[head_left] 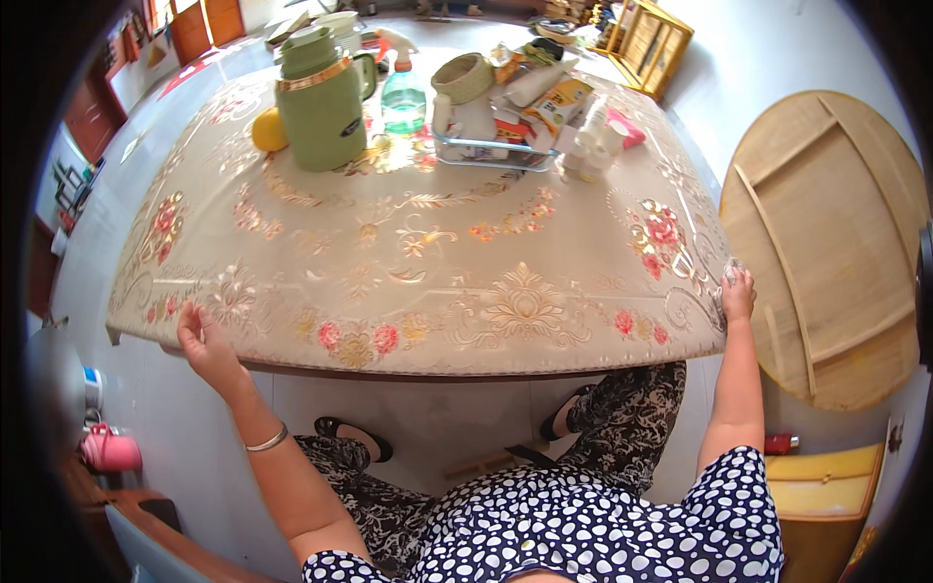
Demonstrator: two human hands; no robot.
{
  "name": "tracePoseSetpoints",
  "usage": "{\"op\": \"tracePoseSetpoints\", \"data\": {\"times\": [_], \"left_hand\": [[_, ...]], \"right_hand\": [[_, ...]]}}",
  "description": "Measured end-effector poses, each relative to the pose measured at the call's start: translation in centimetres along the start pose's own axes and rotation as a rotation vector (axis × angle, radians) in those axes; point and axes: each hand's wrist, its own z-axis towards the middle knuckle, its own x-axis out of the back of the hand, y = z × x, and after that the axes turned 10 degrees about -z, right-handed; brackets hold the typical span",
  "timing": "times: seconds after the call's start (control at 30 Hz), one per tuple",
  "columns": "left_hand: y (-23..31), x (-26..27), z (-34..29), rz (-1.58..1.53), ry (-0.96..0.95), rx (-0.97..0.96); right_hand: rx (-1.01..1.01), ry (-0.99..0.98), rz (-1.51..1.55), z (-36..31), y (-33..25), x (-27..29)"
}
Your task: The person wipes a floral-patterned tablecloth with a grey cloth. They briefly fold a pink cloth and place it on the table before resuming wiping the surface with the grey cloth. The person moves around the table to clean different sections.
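I find my left hand [206, 345] loosely open, nothing visible in it, just beside the near edge of the floral table cover [437, 257]. My right hand [737, 293] is curled at the cover's right edge, its grip unverifiable, the wide spacing apparently spanning the cover. Beyond, a clear tray [496, 154] apparently keeps packets [564, 103] together beside a green flask [324, 119].

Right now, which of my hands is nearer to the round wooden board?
Right. Your right hand is at the right edge of the covered table, near the round wooden board; your left hand is by the front left edge, much farther away.
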Motion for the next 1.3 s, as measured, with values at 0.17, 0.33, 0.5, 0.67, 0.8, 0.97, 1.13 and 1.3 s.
{"op": "tracePoseSetpoints", "data": {"times": [0.17,0.33,0.5,0.67,0.8,0.97,1.13,1.3], "left_hand": [[1.4,0.4,-0.6,0.005,0.015,-0.002],[2.1,0.5,-0.9,-0.046,0.021,0.013],[2.1,0.8,-0.8,-0.063,0.017,0.018],[2.5,0.9,-0.8,-0.07,0.016,0.007],[2.8,0.8,-0.8,-0.09,0.023,0.01],[3.1,1.0,-0.7,-0.08,0.023,0.014],[3.9,1.4,-0.7,-0.094,0.036,0.055],[3.7,2.2,-0.2,-0.085,0.085,-0.006]], "right_hand": [[0.433,0.125,0.16,-3.1,-7.5,2.5],[0.672,0.101,0.314,-9.7,-20.8,10.6],[0.933,0.184,0.444,-14.1,-31.6,13.8],[1.091,0.257,0.526,-18.3,-39.7,16.4],[1.172,0.215,0.558,-20.1,-44.8,17.9],[1.222,0.29,0.577,-21.0,-49.4,18.3],[1.154,0.177,0.587,-20.5,-53.9,18.3],[1.051,0.154,0.524,-20.2,-56.0,18.5]]}}
